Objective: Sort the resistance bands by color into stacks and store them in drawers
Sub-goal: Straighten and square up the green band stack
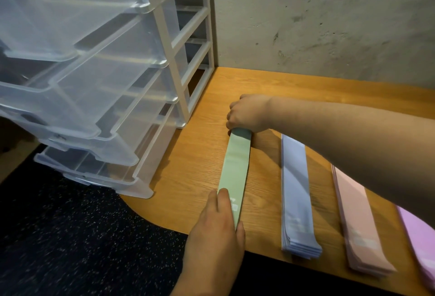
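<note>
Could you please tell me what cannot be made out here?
All head view:
- Purple stack: cut off by the right edge.
- Pink stack and blue stack: far ends hidden by the right forearm.
- Green band: ends covered by the left hand and right hand.
- White print on bands: blurred.

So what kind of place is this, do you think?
Probably a home gym or storage corner: speckled rubber-like floor, bare concrete wall, and a plastic drawer unit beside sorted resistance bands.

Drawers (94, 98) jut left — band stacks (295, 189) right.
</note>
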